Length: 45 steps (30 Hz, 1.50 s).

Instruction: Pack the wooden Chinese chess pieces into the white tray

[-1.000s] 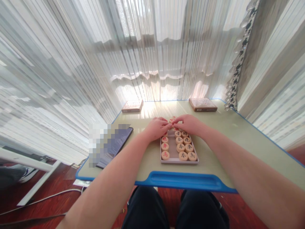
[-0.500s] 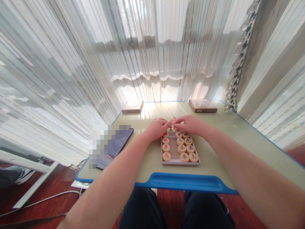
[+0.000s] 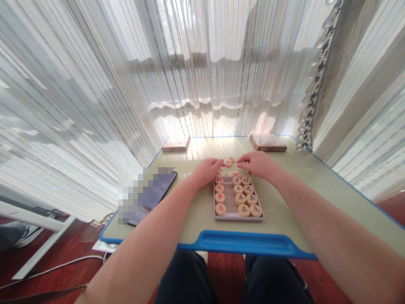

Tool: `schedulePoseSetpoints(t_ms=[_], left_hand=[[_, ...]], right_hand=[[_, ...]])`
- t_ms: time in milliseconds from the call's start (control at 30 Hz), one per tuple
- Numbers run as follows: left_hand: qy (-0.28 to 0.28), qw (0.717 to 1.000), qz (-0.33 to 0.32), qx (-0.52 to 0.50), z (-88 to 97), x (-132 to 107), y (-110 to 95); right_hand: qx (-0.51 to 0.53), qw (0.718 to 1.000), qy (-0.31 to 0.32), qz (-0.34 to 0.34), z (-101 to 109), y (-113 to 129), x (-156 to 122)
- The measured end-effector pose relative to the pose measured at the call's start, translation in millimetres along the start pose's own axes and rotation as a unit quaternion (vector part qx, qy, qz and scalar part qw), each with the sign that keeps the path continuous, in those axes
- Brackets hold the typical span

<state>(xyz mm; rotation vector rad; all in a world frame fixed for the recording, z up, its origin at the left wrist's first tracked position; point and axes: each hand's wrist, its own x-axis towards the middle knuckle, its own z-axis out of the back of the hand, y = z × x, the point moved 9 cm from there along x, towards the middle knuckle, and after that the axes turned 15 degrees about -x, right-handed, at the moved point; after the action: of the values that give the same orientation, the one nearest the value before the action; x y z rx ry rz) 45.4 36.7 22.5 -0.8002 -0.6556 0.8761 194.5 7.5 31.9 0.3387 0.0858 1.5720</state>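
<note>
A shallow light-coloured tray (image 3: 230, 217) holds round Chinese chess pieces: a column of red ones at its left, and two columns of black ones, with a black horse piece (image 3: 255, 210) at the near right corner. Beyond its far edge a few red-marked pieces (image 3: 228, 163) lie loose on the table. My left hand (image 3: 209, 169) rests by their left side, fingers stretched forward, one partly covered piece (image 3: 218, 173) beneath it. On the opposite side, my right hand (image 3: 260, 164) hovers with curved fingers slightly apart; I see no piece between them.
Two flat brown boxes, a left one (image 3: 176, 143) and a right one (image 3: 268, 142), lie near the table's far edge. A dark tablet (image 3: 155, 198), partly blurred out, is at the left. A blue trough (image 3: 247, 243) runs along the near edge. Sheer curtains (image 3: 202, 76) hang behind.
My hands have drawn apart, the right one shifting rightward and the left one slightly back. More of the loose red pieces between them now shows.
</note>
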Motion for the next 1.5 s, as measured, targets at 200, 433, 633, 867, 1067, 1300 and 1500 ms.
schedulePoseSetpoints(t_ms=[200, 433, 633, 867, 1067, 1300, 1500], left_hand=[[-0.001, 0.996, -0.093, -0.012, 10.2, -3.4, -21.9], [0.065, 0.987, -0.134, -0.057, 7.7, -14.6, -34.5], [0.049, 0.990, -0.126, -0.043, 7.6, -21.8, -38.2], [0.029, 0.992, -0.110, 0.059, 10.9, -21.1, -32.5], [0.029, 0.990, -0.093, 0.106, 10.7, -16.8, -26.1], [0.043, 0.990, -0.071, 0.114, 7.9, -19.7, -29.8], [0.070, 0.984, -0.057, 0.155, 3.8, -21.6, -27.3]], right_hand=[[0.181, 0.982, -0.005, 0.052, 15.5, 27.7, -18.8], [0.217, 0.972, -0.034, 0.082, 14.8, 40.6, -30.3], [0.198, 0.974, -0.049, 0.099, 16.5, 45.0, -34.5], [0.074, 0.989, 0.000, 0.127, 7.2, 58.0, -37.2], [0.061, 0.989, 0.019, 0.135, -2.5, 61.4, -36.5], [0.024, 0.991, 0.009, 0.129, -0.8, 64.4, -39.0], [0.006, 0.994, 0.027, 0.109, -2.2, 58.3, -35.7]])
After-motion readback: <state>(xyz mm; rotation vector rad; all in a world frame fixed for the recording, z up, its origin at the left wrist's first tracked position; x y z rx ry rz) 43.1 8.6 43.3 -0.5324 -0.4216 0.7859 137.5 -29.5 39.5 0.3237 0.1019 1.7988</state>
